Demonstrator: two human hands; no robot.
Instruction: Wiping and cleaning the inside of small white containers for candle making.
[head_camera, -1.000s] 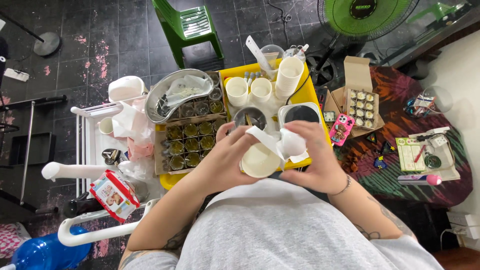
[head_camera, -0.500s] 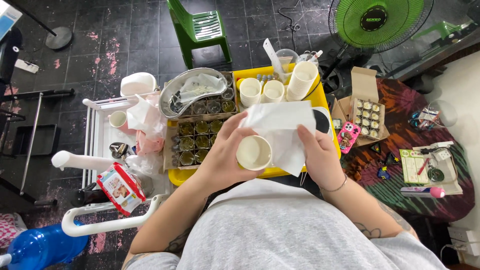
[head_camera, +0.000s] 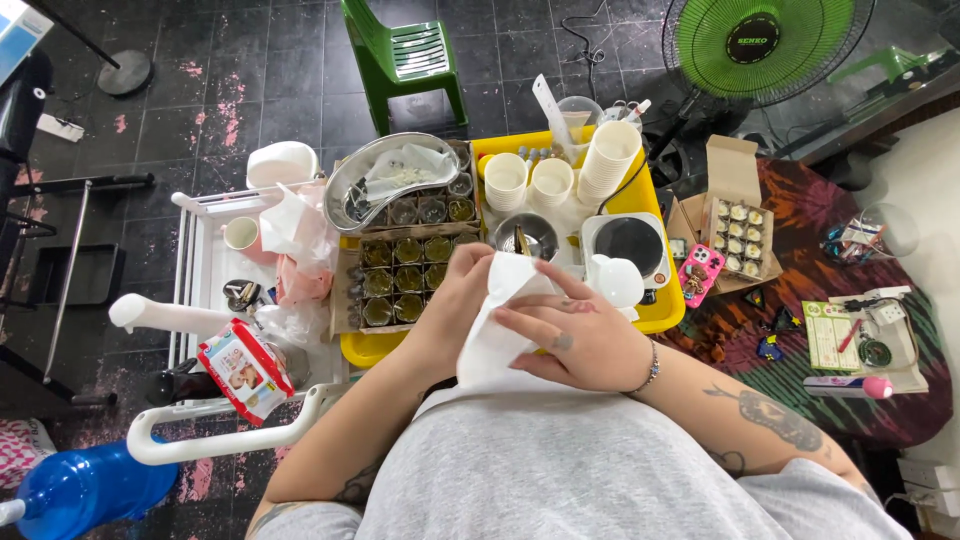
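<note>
Both my hands hold a white paper tissue (head_camera: 497, 325) in front of my chest. My left hand (head_camera: 455, 295) grips it from the left side, and the white cup seen earlier is hidden under the tissue. My right hand (head_camera: 575, 335) lies flat over the tissue with fingers spread. Just beyond my hands sits a yellow tray (head_camera: 660, 305) holding several small glass jars (head_camera: 395, 280), white cups (head_camera: 530, 180), a steel bowl (head_camera: 527, 235) and a small black hotplate (head_camera: 630, 245).
A steel kidney dish (head_camera: 385, 180) rests at the tray's back left. A white rack (head_camera: 200, 290) with a snack packet (head_camera: 245, 370) stands left. A green chair (head_camera: 405, 60) and green fan (head_camera: 765, 40) are beyond. A box of small jars (head_camera: 740, 225) lies right.
The tissue has come over the white cup, which now is covered. My right hand moved from the tissue's edge to lie flat on top of it.
</note>
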